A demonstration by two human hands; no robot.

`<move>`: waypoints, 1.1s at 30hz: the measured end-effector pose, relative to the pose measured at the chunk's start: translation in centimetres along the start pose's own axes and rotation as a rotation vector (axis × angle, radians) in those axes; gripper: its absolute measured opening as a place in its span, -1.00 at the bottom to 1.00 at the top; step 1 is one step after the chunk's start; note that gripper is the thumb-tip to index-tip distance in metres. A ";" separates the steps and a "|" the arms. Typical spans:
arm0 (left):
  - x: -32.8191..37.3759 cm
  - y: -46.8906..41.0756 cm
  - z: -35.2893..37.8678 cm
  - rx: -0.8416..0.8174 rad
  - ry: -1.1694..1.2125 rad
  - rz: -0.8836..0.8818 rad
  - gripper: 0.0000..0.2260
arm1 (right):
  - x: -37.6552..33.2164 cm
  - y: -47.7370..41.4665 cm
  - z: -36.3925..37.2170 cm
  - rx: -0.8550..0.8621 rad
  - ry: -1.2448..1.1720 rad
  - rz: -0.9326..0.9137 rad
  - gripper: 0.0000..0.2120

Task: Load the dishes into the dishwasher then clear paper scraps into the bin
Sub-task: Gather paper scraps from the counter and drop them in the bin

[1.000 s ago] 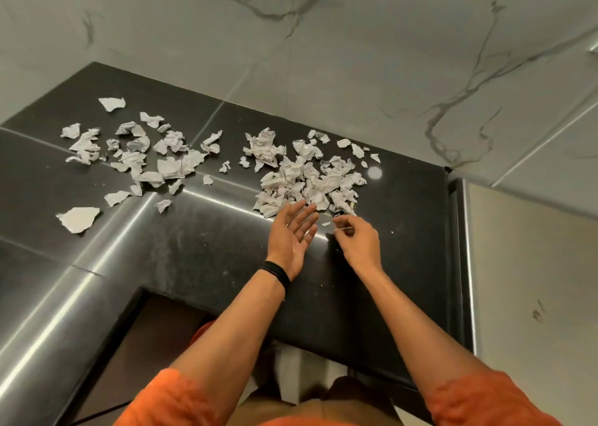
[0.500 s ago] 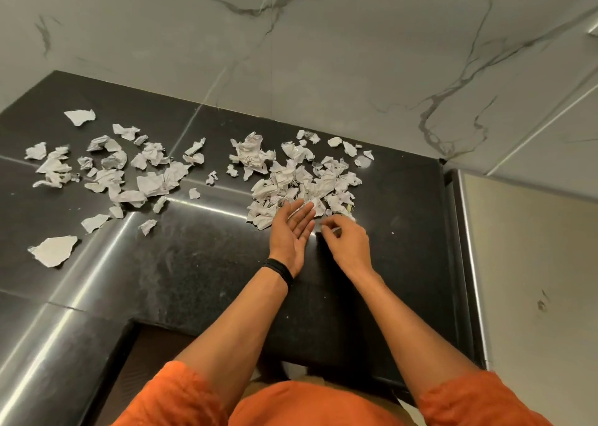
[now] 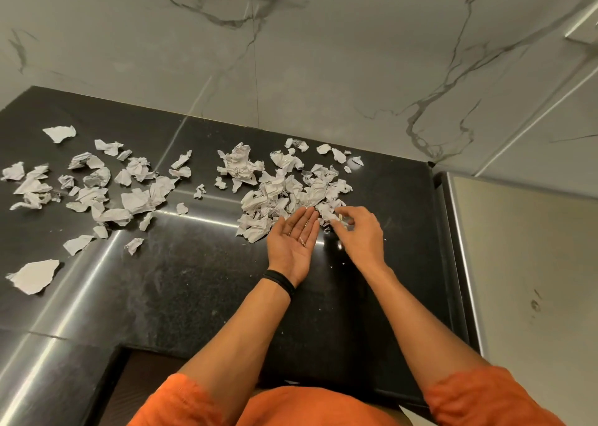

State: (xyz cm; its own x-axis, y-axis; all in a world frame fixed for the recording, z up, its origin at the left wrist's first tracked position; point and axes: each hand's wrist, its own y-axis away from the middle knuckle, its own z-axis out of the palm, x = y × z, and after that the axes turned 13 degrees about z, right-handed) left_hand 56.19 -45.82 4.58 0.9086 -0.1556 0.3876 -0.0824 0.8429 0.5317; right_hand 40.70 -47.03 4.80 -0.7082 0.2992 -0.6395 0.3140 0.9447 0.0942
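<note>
Right, nearest me I count two orange sleeves (image 3: 181, 403) and one black band (image 3: 279, 281), which sits on the left wrist. Both hands are over the counter (image 3: 181, 280).

The left hand (image 3: 293, 246) lies palm up, fingers straight and together. It grips nothing, with one tiny fleck (image 3: 302, 241) on the palm, and its fingertips reach the near edge of the heap (image 3: 291, 192). Just beside it, the right hand (image 3: 359, 234) is palm down with its fingers curled. It pinches a small scrap (image 3: 339, 219) at that same near edge.

The torn white paper lies in two groups, each too many pieces for me to count. The heap is tight, straight ahead of the hands. A looser scatter (image 3: 97, 186) spreads well to the left, with one large piece (image 3: 32, 276) apart at its near-left end.

The counter is glossy black stone, speckled, with light streaks across it, and it turns a corner at the near left. Its right end meets a pale metal-edged panel (image 3: 517, 263). Behind everything stands a grey-veined marble wall (image 3: 323, 69).
</note>
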 end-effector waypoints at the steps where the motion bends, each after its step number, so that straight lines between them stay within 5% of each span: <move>1: 0.1 -0.1 0.0 0.001 -0.008 0.001 -0.57 | -0.1 -0.3 0.2 -0.020 0.083 -0.035 -0.71; 5: 0.1 -0.3 0.2 0.003 -0.030 0.005 -0.57 | -0.4 -0.9 0.8 0.034 0.266 -0.110 -0.86; 11: 0.0 -1.1 0.4 0.046 -0.046 0.040 -0.59 | -1.3 0.6 -0.2 0.115 -0.092 -0.079 -0.92; 16: -0.6 -1.4 1.5 0.013 -0.028 -0.012 -0.56 | -3.0 2.3 0.2 -0.097 -0.185 -0.217 -0.82; 19: -0.4 -1.9 1.5 0.013 0.073 -0.053 -0.53 | -2.2 1.1 0.4 0.020 -0.260 -0.120 -0.84; 23: 0.1 -2.4 0.8 0.007 0.077 -0.047 -0.55 | -0.4 -0.9 0.1 -0.011 -0.078 -0.011 -0.85; 28: 0.5 -3.0 0.4 0.012 0.037 -0.028 -0.52 | 0.5 -1.4 1.1 -0.119 0.312 -0.212 -0.72; 33: 0.7 -3.3 0.5 0.013 -0.023 -0.019 -0.54 | 0.6 -0.7 1.2 -0.009 0.382 -0.284 -0.84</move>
State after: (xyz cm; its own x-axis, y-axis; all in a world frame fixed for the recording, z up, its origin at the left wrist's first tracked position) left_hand 56.90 -48.98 3.48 0.9006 -0.1836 0.3940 -0.0703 0.8330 0.5489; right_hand 40.79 -47.65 3.48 -0.9476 0.0551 -0.3148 0.0699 0.9969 -0.0359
